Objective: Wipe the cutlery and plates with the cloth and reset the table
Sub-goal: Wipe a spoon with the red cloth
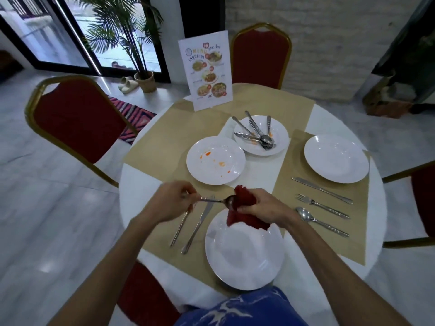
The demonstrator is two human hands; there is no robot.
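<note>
Two hands shared one spoon (213, 200): left hand (174, 198) pinched handle end, fingers curled round it; right hand (261, 205) clenched bunched red cloth (246, 220). Spoon's long axis ran level from left hand across to right hand, bowl touching cloth at right hand's fingertips. Right hand nearer bowl, so wiping stroke likely along that axis. Spoon steel, slim handle, bowl dark and glossy; residue too small to tell. Cloth tail hung below right hand, over plate (244, 262).

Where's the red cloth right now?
In the head view, the red cloth is low centre, gripped in the right hand over the far rim of the near plate, touching the spoon the left hand holds.
</note>
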